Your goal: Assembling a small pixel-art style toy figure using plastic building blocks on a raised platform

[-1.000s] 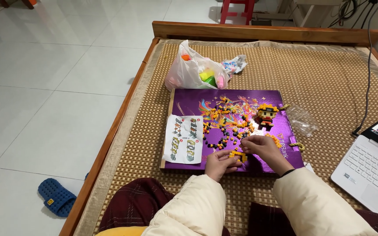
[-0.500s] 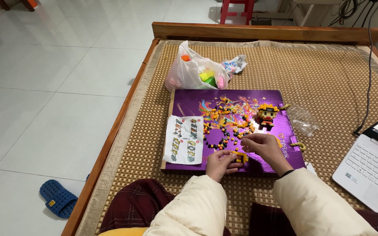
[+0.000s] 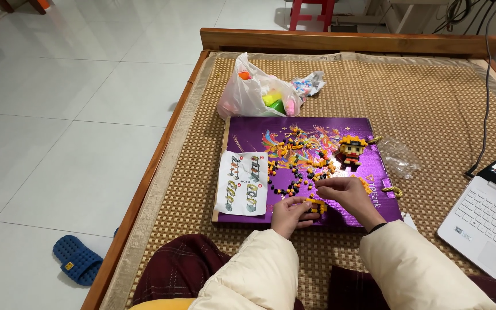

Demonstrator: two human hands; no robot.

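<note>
Purple board [image 3: 248, 135], hands [image 3: 317, 204] hiding bricks [image 3: 316, 205]

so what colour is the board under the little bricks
Shiny purple board with a multicoloured swirl print, seen from the head view.

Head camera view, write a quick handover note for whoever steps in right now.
Left hand steadies a small yellow-and-black brick assembly at the near edge of the purple glossy board. Right hand pinches at loose bricks beside it; what it grips is too small to tell. Done: a small orange-and-yellow brick figure stands upright. Left: many loose tiny bricks; the paper instruction sheet lies at the board's left.
</note>
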